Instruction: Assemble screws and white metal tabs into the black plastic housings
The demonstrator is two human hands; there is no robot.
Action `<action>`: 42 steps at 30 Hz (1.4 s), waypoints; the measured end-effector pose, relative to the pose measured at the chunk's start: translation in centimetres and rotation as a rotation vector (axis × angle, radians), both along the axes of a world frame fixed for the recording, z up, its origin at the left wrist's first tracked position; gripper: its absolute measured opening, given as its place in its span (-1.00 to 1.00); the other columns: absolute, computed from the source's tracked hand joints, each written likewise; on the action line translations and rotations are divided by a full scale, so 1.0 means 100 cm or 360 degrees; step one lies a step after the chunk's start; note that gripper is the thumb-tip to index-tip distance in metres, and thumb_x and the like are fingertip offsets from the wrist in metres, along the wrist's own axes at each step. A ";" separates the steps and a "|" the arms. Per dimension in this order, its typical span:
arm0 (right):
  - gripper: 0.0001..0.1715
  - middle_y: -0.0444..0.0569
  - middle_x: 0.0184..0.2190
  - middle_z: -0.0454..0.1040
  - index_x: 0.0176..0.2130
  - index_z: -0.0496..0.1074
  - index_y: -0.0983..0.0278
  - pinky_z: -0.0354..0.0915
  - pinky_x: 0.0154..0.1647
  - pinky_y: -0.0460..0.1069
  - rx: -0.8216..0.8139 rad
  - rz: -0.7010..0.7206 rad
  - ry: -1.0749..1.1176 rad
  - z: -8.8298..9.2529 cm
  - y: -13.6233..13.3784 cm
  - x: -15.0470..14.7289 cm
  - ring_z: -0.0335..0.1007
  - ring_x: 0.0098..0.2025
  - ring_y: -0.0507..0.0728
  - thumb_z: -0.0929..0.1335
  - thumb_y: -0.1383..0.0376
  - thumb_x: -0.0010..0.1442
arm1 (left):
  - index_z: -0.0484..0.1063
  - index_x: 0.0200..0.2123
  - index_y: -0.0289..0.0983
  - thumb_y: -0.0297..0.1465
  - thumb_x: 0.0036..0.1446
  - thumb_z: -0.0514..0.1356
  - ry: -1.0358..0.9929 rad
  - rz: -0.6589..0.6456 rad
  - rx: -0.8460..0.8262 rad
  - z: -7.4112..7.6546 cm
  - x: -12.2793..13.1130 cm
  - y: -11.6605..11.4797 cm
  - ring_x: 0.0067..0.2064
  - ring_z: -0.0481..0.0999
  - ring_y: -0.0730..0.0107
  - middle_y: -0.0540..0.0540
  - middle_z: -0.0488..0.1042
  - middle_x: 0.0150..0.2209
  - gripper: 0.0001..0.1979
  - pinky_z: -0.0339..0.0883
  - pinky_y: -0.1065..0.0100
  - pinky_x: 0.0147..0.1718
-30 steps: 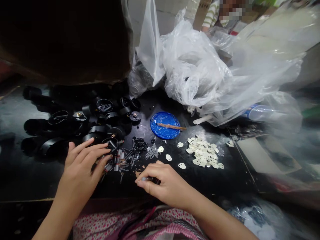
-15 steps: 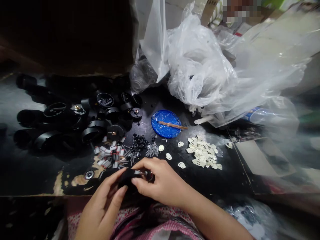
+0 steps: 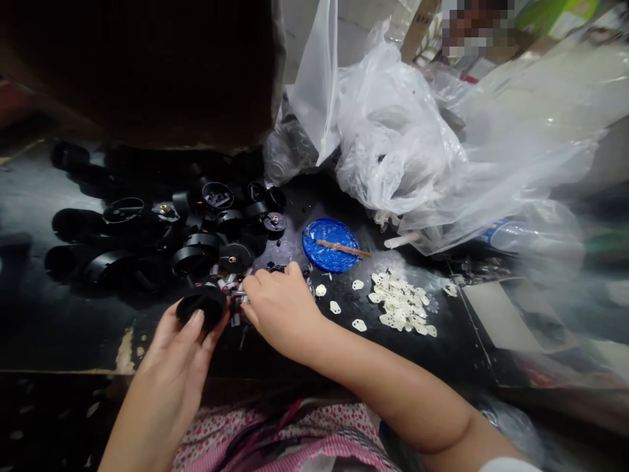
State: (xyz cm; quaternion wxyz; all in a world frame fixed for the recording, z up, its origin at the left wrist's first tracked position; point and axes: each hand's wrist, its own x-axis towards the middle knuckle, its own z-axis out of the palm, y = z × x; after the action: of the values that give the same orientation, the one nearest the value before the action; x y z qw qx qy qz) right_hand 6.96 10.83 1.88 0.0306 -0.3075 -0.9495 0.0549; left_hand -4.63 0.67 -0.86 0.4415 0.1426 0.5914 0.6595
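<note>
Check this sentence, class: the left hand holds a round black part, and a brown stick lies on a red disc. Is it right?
Not quite: the disc is blue, not red, as the head view shows. The left hand does hold a round black part, and a brown stick lies on the disc.

Dim, uneven light; a grey sheen lies on the far left corner of the surface [image 3: 83, 341], while a large dark shape [image 3: 147, 72] by its far edge sinks into near-black shadow; black round parts [image 3: 111, 265] lose detail; plastic bags [image 3: 400, 137] catch white glints; toward the surface's right edge, outlines smear and stretch.
</note>
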 end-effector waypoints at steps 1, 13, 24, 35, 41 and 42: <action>-0.85 0.01 -0.27 0.49 -0.21 0.36 0.33 0.12 -0.20 0.15 -0.0009 0.0007 -0.0004 0.000 0.000 0.001 0.44 -0.31 0.22 0.24 0.30 0.30 | 0.50 -0.14 -0.07 -0.30 0.13 0.24 -0.0073 0.0035 0.0028 0.001 0.002 0.002 0.09 0.45 0.21 0.03 0.55 -0.04 -0.80 0.33 0.20 0.09; -0.78 -0.09 -0.19 0.55 -0.10 0.42 0.25 0.06 -0.14 0.03 -0.0699 -0.0053 0.0333 0.012 -0.013 0.028 0.43 -0.18 0.09 0.33 0.28 0.23 | 0.52 -0.12 -0.11 -0.25 -0.08 0.39 -0.0481 0.0047 -0.0202 0.008 0.018 -0.014 -0.05 0.55 0.14 -0.08 0.58 -0.06 -0.61 0.49 0.27 -0.12; -0.83 -0.15 -0.22 0.57 -0.16 0.47 0.22 0.10 -0.16 -0.04 -0.0990 -0.0079 0.0456 0.009 -0.029 0.039 0.45 -0.21 0.02 0.33 0.36 0.21 | 0.51 -0.11 -0.07 -0.24 -0.11 0.40 -0.0306 -0.0029 -0.0352 -0.009 0.017 -0.056 -0.01 0.53 0.06 -0.10 0.56 -0.03 -0.58 0.47 0.32 -0.13; -0.86 0.02 -0.33 0.50 -0.25 0.39 0.35 0.07 -0.20 0.14 -0.0051 0.0125 -0.0075 0.000 -0.008 0.005 0.43 -0.37 0.19 0.27 0.34 0.21 | 0.48 -0.02 -0.10 -0.39 0.13 0.24 -0.0751 0.0354 -0.0102 0.014 0.028 -0.009 0.14 0.41 0.15 -0.07 0.50 0.07 -0.68 0.45 0.21 -0.03; -0.81 -0.04 -0.29 0.52 -0.23 0.39 0.31 0.05 -0.21 0.07 -0.0236 -0.0013 0.0182 0.002 -0.010 0.021 0.42 -0.27 0.15 0.26 0.26 0.24 | 0.54 -0.23 -0.19 -0.42 0.22 0.11 -0.0930 0.0405 -0.0104 0.016 0.030 0.001 0.10 0.45 0.16 -0.10 0.54 0.01 -0.81 0.47 0.21 -0.05; -0.82 -0.06 -0.27 0.52 -0.22 0.39 0.30 0.05 -0.20 0.05 -0.0315 -0.0060 0.0263 0.003 -0.013 0.025 0.42 -0.25 0.13 0.27 0.26 0.23 | 0.54 -0.24 -0.20 -0.42 0.22 0.10 -0.0962 0.0397 -0.0119 0.017 0.030 0.002 0.10 0.45 0.16 -0.11 0.54 0.00 -0.80 0.47 0.21 -0.05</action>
State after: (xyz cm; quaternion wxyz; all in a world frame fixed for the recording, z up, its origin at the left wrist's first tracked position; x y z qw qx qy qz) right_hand 9.47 9.56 2.15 0.0792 -0.3213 -0.9277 0.1729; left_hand -1.61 0.88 0.84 0.5179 -0.1494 0.4702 0.6989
